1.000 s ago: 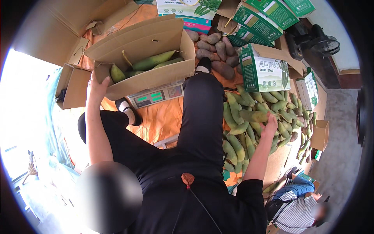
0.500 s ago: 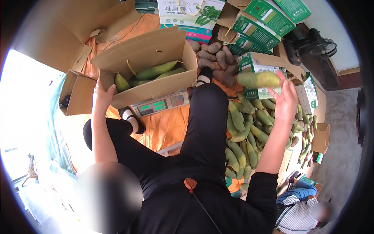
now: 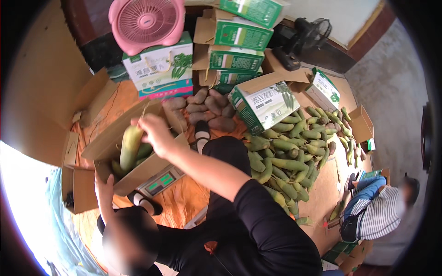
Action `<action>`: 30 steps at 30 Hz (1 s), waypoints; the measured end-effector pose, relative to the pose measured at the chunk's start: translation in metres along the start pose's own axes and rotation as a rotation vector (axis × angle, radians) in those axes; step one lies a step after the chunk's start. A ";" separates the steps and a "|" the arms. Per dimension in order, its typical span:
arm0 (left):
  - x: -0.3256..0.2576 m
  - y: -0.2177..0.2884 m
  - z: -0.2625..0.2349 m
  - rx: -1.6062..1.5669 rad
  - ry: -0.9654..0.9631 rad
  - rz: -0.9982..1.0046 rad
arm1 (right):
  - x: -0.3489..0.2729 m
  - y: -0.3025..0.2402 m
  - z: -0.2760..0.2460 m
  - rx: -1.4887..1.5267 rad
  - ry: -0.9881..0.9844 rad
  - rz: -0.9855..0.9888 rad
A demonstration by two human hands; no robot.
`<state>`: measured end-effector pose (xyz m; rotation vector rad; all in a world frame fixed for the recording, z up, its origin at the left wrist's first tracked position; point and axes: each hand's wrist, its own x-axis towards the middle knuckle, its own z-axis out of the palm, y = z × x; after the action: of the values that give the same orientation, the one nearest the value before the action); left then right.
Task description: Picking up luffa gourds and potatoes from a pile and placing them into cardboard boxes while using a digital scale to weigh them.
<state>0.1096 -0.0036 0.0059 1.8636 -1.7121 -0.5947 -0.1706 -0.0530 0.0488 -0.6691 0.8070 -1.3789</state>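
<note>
My right hand (image 3: 155, 134) grips a green radish (image 3: 131, 146), pale yellow at its upper end and held nearly upright. It hangs in the mouth of an open cardboard box (image 3: 152, 166). Inside the box, other green radishes (image 3: 118, 171) lie partly hidden behind my right hand and the held radish. My left hand (image 3: 104, 191) holds the near left corner of the box, thumb and fingers on either side of the cardboard. Beneath the box is a digital scale (image 3: 159, 182) with a lit green display.
To the right lies a large heap of green radishes (image 3: 287, 161). Reddish-brown radishes (image 3: 212, 106) are piled beyond the box. A green and white carton (image 3: 267, 103), stacked green boxes (image 3: 241, 37), a pink fan (image 3: 147, 20) and a black fan (image 3: 294, 43) stand behind. Another person (image 3: 377, 207) sits at right.
My right hand has carried the radish from above the heap leftward into the box's mouth. My left hand stays at the box corner. The view has turned toward the right.
</note>
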 end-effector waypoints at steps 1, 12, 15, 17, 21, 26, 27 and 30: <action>0.000 0.010 0.004 0.017 -0.012 -0.081 | 0.004 0.015 -0.010 -0.034 0.046 0.084; 0.004 -0.011 0.009 0.221 0.113 -0.107 | 0.025 -0.027 -0.078 -1.191 0.366 -0.449; 0.005 -0.006 0.004 0.278 0.107 -0.167 | 0.023 -0.030 -0.095 -1.364 0.362 -0.268; 0.005 -0.008 -0.006 0.298 0.042 -0.264 | 0.024 -0.030 -0.098 -1.510 0.202 0.076; 0.007 0.011 -0.002 0.336 -0.080 -0.458 | 0.028 -0.013 -0.120 -1.658 0.133 0.129; 0.017 0.006 -0.009 0.088 -0.248 -0.583 | 0.036 -0.011 -0.121 -1.713 0.183 0.077; 0.018 0.002 -0.009 0.059 -0.265 -0.592 | 0.037 -0.006 -0.125 -1.718 0.206 0.065; 0.030 -0.034 -0.027 0.060 -0.424 -0.642 | 0.051 0.016 -0.120 -1.734 0.204 0.115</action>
<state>0.1555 -0.0289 0.0054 2.4731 -1.3377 -1.2729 -0.2590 -0.0963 -0.0385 -1.7119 2.1400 -0.3155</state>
